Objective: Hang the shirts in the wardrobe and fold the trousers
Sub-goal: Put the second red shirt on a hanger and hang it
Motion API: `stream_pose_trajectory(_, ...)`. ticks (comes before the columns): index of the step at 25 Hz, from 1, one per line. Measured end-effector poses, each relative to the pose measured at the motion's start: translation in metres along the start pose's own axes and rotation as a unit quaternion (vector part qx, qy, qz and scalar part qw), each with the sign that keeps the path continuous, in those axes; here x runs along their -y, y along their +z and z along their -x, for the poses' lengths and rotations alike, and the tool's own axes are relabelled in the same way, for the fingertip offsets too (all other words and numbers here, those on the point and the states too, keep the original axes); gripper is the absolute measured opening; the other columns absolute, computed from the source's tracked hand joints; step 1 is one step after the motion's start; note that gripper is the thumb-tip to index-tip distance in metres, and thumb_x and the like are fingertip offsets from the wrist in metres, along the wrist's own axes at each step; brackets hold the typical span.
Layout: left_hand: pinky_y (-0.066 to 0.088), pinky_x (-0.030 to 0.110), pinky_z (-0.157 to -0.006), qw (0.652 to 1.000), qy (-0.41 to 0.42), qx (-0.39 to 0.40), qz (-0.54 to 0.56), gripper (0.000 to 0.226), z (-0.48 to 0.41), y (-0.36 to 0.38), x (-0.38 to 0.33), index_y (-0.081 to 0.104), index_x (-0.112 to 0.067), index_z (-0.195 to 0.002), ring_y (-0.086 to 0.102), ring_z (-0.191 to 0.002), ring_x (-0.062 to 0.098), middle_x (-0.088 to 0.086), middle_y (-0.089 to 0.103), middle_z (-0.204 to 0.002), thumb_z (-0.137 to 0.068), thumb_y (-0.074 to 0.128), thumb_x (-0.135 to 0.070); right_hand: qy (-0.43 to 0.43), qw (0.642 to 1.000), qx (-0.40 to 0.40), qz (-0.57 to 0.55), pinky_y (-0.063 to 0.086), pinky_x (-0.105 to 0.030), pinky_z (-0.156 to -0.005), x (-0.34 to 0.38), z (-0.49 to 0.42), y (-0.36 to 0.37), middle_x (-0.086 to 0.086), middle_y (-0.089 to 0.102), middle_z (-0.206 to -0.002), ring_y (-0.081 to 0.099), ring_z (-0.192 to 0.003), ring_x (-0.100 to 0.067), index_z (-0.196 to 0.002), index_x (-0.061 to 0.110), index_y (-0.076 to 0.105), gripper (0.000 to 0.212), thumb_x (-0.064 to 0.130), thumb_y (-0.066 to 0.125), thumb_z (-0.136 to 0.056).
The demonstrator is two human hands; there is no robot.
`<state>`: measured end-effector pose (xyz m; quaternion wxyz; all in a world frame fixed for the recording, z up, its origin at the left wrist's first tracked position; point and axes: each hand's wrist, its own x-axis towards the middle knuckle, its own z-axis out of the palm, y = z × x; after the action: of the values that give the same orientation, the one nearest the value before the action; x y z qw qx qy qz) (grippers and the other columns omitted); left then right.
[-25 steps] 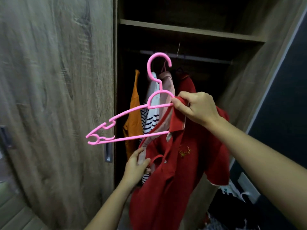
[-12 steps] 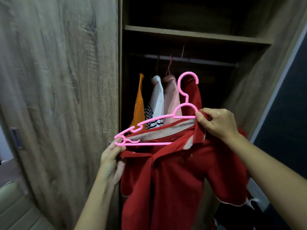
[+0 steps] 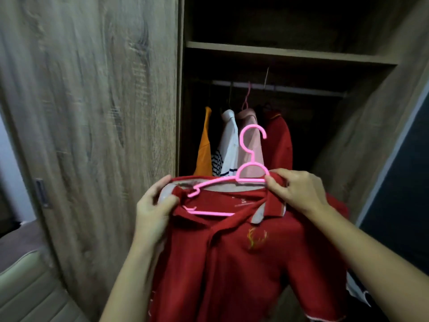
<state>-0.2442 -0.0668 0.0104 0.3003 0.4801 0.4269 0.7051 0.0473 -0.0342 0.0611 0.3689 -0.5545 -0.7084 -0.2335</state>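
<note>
Counts first. One red shirt [image 3: 243, 270] held up in front of the open wardrobe, not on the rail [image 3: 290, 88] yet. One pink hanger [image 3: 251, 181] in its neck opening: the hook sticks up above the collar, the left arm lies across the opening, and the right arm is hidden under the cloth. The shirt has a small gold emblem [image 3: 255, 238] on the chest.

Two hands, both busy. My left grip [image 3: 153, 210] pinches the shirt's collar and shoulder at the hanger's left end, thumb on top. My right grip [image 3: 297, 191] pinches the collar against the hanger just beside the base of the hook.

On the rail I count four tops, close together: an orange one [image 3: 204, 147], a white one [image 3: 229, 140] with navy stripes lower down (I can't tell if the stripes are a separate piece), a pale pink one [image 3: 249, 117] and a second red one [image 3: 281, 140]. One pink hook [image 3: 247, 98] shows over the rail; the other hooks are too dark to count.

One shelf [image 3: 278, 53] sits above the rail. One wood-grain door [image 3: 92, 112] is on the left with one dark handle [image 3: 43, 194].

Room: dim, with a dark wall [image 3: 413, 182] at right. A pale padded surface [image 3: 23, 287] is at bottom left and some black-and-white cloth [image 3: 357, 291] is low at right.
</note>
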Motion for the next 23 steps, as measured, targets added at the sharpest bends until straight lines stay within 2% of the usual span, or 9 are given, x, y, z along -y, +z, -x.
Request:
stream_pose_trajectory(2, 0.047, 0.02, -0.082, 0.972, 0.133, -0.011, -0.195, 0.051, 0.003, 0.009, -0.005, 0.061, -0.016, -0.116, 0.06, -0.086, 0.009, -0.002, 0.067, -0.097, -0.065, 0.061, -0.013, 0.028, 0.999, 0.042, -0.007, 0.05, -0.032, -0.061, 0.026, -0.004, 0.011, 0.0, 0.073, -0.081, 0.068, -0.083, -0.026, -0.095, 0.032, 0.069, 0.063, 0.074, 0.028, -0.072)
stream_pose_trajectory(4, 0.042, 0.021, -0.084, 0.917, 0.256, 0.076, -0.297, 0.046, 0.021, 0.023, 0.003, 0.058, -0.01, -0.119, 0.057, -0.09, 0.012, 0.006, 0.064, -0.099, -0.073, 0.055, -0.016, 0.061, 0.995, 0.058, -0.047, 0.05, -0.032, -0.063, 0.043, -0.005, 0.015, 0.001, 0.072, -0.082, 0.067, -0.086, -0.025, -0.093, 0.03, 0.069, 0.065, 0.077, 0.028, -0.072)
stream_pose_trajectory(7, 0.048, 0.022, -0.086, 0.854, 0.374, 0.216, -0.291, 0.029, 0.046, 0.02, 0.022, 0.058, -0.013, -0.116, 0.059, -0.101, 0.009, 0.004, 0.066, -0.108, -0.089, 0.052, -0.023, 0.108, 0.986, 0.058, -0.109, 0.049, -0.032, -0.064, 0.041, -0.003, 0.016, 0.003, 0.07, -0.073, 0.066, -0.083, -0.021, -0.086, 0.03, 0.068, 0.067, 0.079, 0.026, -0.071)
stream_pose_trajectory(9, 0.052, 0.026, -0.081, 0.826, 0.441, 0.2, -0.289, 0.023, 0.045, 0.004, 0.022, 0.068, -0.012, -0.102, 0.063, -0.098, 0.006, 0.0, 0.069, -0.105, -0.092, 0.054, -0.027, 0.128, 0.979, 0.059, -0.146, 0.05, -0.033, -0.067, 0.037, -0.001, 0.016, 0.005, 0.069, -0.071, 0.066, -0.081, -0.017, -0.086, 0.035, 0.068, 0.061, 0.078, 0.028, -0.071)
stream_pose_trajectory(12, 0.043, 0.033, -0.087, 0.876, 0.337, 0.02, -0.345, 0.038, 0.005, -0.017, 0.002, 0.067, -0.009, -0.104, 0.057, -0.098, 0.015, 0.003, 0.068, -0.104, -0.087, 0.052, -0.039, 0.126, 0.974, 0.053, -0.183, 0.051, -0.035, -0.069, 0.035, -0.003, 0.012, 0.004, 0.068, -0.068, 0.066, -0.075, -0.013, -0.083, 0.033, 0.069, 0.058, 0.077, 0.033, -0.071)
stream_pose_trajectory(14, 0.041, 0.034, -0.081, 0.862, 0.254, 0.083, -0.43, 0.056, -0.026, -0.03, -0.005, 0.063, -0.016, -0.106, 0.06, -0.093, 0.019, -0.001, 0.068, -0.097, -0.085, 0.041, -0.063, 0.108, 0.971, 0.055, -0.208, 0.052, -0.034, -0.071, 0.033, -0.003, 0.012, 0.006, 0.071, -0.073, 0.067, -0.078, -0.011, -0.086, 0.033, 0.069, 0.048, 0.073, 0.043, -0.074)
stream_pose_trajectory(16, 0.04, 0.031, -0.066, 0.842, 0.27, 0.178, -0.431, 0.055, -0.04, -0.034, -0.004, 0.052, -0.024, -0.081, 0.06, -0.067, 0.019, -0.011, 0.055, -0.065, -0.085, 0.028, -0.074, 0.076, 0.969, 0.077, -0.222, 0.052, -0.034, -0.075, 0.035, -0.003, 0.012, 0.011, 0.073, -0.084, 0.068, -0.085, -0.01, -0.092, 0.039, 0.068, 0.039, 0.069, 0.052, -0.074)
stream_pose_trajectory(18, 0.035, 0.03, -0.06, 0.828, 0.312, 0.188, -0.425, 0.042, -0.042, -0.029, -0.009, 0.037, -0.028, -0.075, 0.055, -0.055, 0.021, -0.015, 0.037, -0.053, -0.087, 0.03, -0.068, 0.05, 0.97, 0.099, -0.218, 0.052, -0.033, -0.076, 0.038, -0.004, 0.011, 0.015, 0.072, -0.086, 0.067, -0.086, -0.007, -0.095, 0.048, 0.061, 0.041, 0.077, 0.049, -0.068)
stream_pose_trajectory(23, 0.046, 0.029, -0.065, 0.881, 0.267, 0.181, -0.347, 0.029, -0.056, -0.038, -0.023, 0.055, -0.043, -0.098, 0.059, -0.073, -0.005, -0.031, 0.062, -0.083, -0.078, 0.045, -0.062, 0.022, 0.965, 0.115, -0.233, 0.052, -0.035, -0.073, 0.036, -0.019, -0.001, 0.016, 0.069, -0.079, 0.064, -0.075, -0.002, -0.092, 0.04, 0.059, 0.046, 0.077, 0.05, -0.066)
